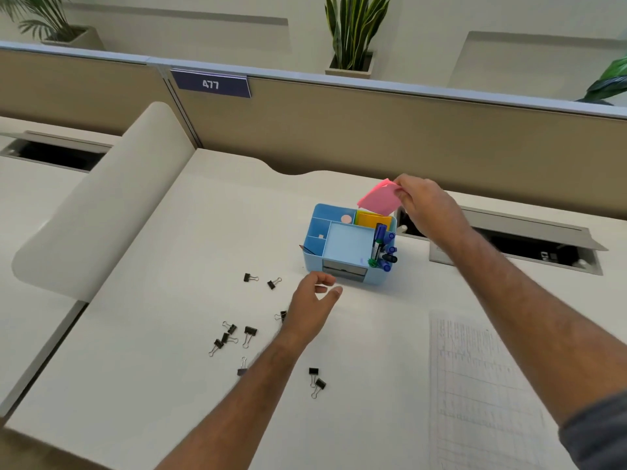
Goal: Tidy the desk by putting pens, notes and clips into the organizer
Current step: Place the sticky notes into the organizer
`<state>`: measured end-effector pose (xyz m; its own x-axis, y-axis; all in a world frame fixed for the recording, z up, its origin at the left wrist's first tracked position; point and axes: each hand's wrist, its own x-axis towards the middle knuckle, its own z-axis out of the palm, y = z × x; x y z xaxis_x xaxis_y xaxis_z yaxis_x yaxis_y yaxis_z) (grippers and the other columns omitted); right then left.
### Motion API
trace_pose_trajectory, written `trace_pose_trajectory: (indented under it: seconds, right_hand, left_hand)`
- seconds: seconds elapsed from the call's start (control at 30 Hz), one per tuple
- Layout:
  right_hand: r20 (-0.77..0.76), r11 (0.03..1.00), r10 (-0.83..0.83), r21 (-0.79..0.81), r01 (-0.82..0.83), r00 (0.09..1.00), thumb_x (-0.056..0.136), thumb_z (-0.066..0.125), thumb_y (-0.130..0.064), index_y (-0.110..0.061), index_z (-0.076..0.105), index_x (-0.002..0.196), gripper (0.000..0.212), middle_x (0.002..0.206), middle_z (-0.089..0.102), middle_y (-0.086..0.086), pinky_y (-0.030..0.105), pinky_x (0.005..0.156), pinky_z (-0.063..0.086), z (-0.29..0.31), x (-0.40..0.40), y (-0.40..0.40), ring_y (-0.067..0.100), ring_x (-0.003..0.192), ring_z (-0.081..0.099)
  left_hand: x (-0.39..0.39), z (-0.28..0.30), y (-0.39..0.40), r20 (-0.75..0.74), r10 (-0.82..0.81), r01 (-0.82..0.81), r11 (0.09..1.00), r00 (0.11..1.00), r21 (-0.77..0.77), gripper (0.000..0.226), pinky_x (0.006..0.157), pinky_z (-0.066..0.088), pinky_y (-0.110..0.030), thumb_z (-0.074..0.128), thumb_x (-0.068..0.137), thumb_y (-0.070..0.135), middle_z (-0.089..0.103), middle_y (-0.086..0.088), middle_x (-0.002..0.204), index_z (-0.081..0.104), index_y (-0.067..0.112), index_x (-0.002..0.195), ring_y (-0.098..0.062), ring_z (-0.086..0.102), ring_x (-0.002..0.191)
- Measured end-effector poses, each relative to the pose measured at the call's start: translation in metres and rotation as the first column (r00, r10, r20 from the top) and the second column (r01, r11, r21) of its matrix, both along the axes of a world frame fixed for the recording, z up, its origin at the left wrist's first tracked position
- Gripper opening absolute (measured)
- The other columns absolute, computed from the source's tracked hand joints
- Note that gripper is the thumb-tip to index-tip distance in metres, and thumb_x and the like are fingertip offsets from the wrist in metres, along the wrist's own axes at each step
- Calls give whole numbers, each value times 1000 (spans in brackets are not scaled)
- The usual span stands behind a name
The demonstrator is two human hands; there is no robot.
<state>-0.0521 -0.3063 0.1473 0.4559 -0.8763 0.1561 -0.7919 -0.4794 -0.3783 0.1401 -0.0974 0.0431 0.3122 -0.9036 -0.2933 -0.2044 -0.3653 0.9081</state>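
A light blue organizer stands mid-desk. Yellow notes fill its back right slot, and several pens and markers stand along its right side. My right hand holds a pink pad of sticky notes tilted just above the organizer's back right corner. My left hand hovers open just in front of the organizer's front left corner, holding nothing. Several black binder clips lie scattered on the desk left of and below my left arm.
A printed sheet of paper lies at the front right. An open cable hatch sits right of the organizer. A beige partition runs along the back, and a rounded divider borders the desk's left.
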Motion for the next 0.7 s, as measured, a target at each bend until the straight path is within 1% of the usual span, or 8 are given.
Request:
trace_pose_trajectory:
  seconds: [0.07,0.17,0.33,0.4,0.47,0.53,0.6,0.7]
  right_hand:
    - [-68,1000,18,-15,-19,998,110,45,-23,-15,61,114,19,101,71,10,39,70,48,-6,1,-6,31,92,61]
    - [-168,1000,27,-5,-28,985,110,44,-26,-15,61,112,20,98,71,11,45,75,53,-16,3,-9,35,91,63]
    - [-265,999,26,44,-14,964,110,43,-26,-14,61,115,22,103,71,11,42,76,46,-33,4,-10,34,93,62]
    - [-283,996,33,94,-7,958,110,43,-26,-17,62,122,24,110,71,9,43,85,50,-36,6,-10,31,102,63]
    - [-271,991,28,132,9,962,110,46,-23,-22,60,134,28,121,71,4,46,97,49,-37,8,-9,28,114,62]
    - [-227,989,3,145,31,974,109,50,-21,-23,58,138,31,129,70,-1,48,103,46,-38,9,-7,25,122,60]
    - [-192,991,-27,126,52,981,109,51,-21,-24,58,137,30,132,68,-2,50,104,43,-38,9,-6,25,123,59]
    - [-149,994,-49,90,62,988,109,48,-19,-26,60,134,28,130,68,-3,50,102,40,-38,13,-4,23,120,59]
  left_hand:
    - [-1,-5,3,2,-12,12,1000,1000,28,13,85,50,-22,69,94,38,64,23,112,62,37,104,3,60,108]
    - [-1,-9,4,2,-21,20,998,1000,58,11,82,47,-19,68,94,39,64,24,111,62,38,103,5,59,106]
    - [-1,-12,2,-12,-4,4,997,1000,75,9,80,46,-20,68,94,38,66,21,110,63,35,102,2,61,104]
    - [-3,-12,1,-11,-7,8,997,1000,83,9,78,45,-18,68,94,38,66,21,109,63,35,102,5,61,101]
    - [-4,-13,0,-11,-9,11,995,1000,99,9,76,45,-17,68,94,39,66,21,108,63,36,102,10,60,98]
    - [-6,-12,-2,-17,-8,10,994,1000,112,9,76,44,-16,67,95,39,65,21,108,63,36,102,10,60,97]
    - [-7,-12,-3,-21,-6,9,992,1000,123,10,75,44,-15,67,95,40,65,21,108,62,36,102,6,60,99]
    - [-10,-12,-5,-39,3,2,991,999,134,10,73,45,-15,67,95,41,65,22,106,63,37,103,6,60,97]
